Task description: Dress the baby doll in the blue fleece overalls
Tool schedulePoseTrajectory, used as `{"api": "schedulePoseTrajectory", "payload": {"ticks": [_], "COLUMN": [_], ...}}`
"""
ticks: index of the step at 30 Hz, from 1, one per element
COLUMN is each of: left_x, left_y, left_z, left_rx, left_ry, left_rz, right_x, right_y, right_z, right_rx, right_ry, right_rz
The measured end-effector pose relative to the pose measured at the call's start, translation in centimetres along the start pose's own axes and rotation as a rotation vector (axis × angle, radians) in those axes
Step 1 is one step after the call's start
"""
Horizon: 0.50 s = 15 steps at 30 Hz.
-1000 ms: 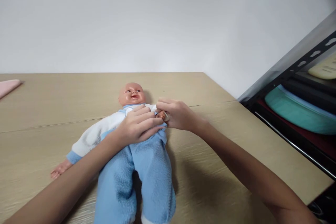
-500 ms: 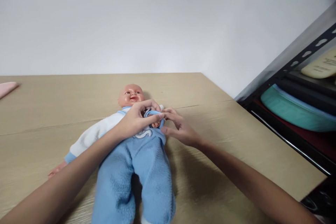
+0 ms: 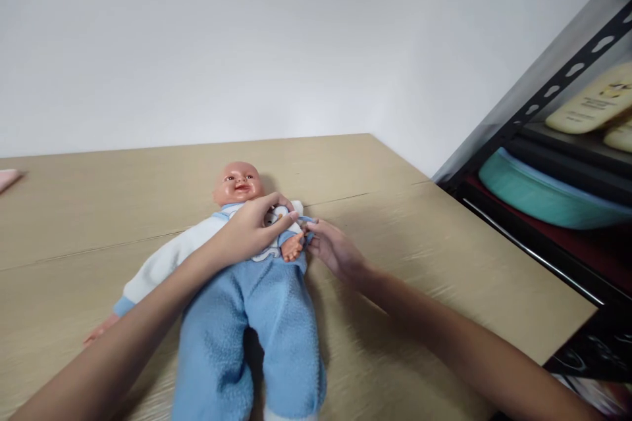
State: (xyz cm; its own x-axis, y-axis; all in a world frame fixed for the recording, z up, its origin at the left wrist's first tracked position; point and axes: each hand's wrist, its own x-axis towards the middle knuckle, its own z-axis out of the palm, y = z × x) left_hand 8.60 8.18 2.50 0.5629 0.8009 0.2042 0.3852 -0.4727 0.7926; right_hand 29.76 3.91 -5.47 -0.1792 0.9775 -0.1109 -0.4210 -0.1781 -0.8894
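A baby doll [image 3: 237, 182] lies on its back on the wooden table [image 3: 395, 237], dressed in a blue fleece suit [image 3: 257, 322] with white sleeves. My left hand [image 3: 251, 227] rests on the doll's chest, fingers curled and pinching the blue sleeve cuff near the doll's small hand [image 3: 291, 248]. From the right, my right hand [image 3: 330, 248] meets it, fingers closed on the same cuff edge. The doll's other arm [image 3: 148, 276] stretches out to the left.
A black metal shelf [image 3: 557, 99] stands at the right with a teal basin [image 3: 543, 191] and cream items on it. A pink object [image 3: 7, 177] lies at the table's far left edge. A white wall rises behind.
My left hand has shifted from lying flat on the doll's belly to pinching the cuff. My right hand dropped lower and the doll's small hand has come out of the sleeve.
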Motion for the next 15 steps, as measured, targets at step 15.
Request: {"api": "schedulePoseTrajectory", "payload": {"ticks": [15], "left_x": [0.5], "left_y": [-1.8], "left_z": [-0.2], "left_rx": [-0.091], "left_ry": [0.038], "left_rz": [-0.019], "right_x": [6.2], "right_y": [1.2], "right_z": [-0.1], "right_rx": [-0.171], "right_ry": [0.116], "right_rz": [-0.084]}}
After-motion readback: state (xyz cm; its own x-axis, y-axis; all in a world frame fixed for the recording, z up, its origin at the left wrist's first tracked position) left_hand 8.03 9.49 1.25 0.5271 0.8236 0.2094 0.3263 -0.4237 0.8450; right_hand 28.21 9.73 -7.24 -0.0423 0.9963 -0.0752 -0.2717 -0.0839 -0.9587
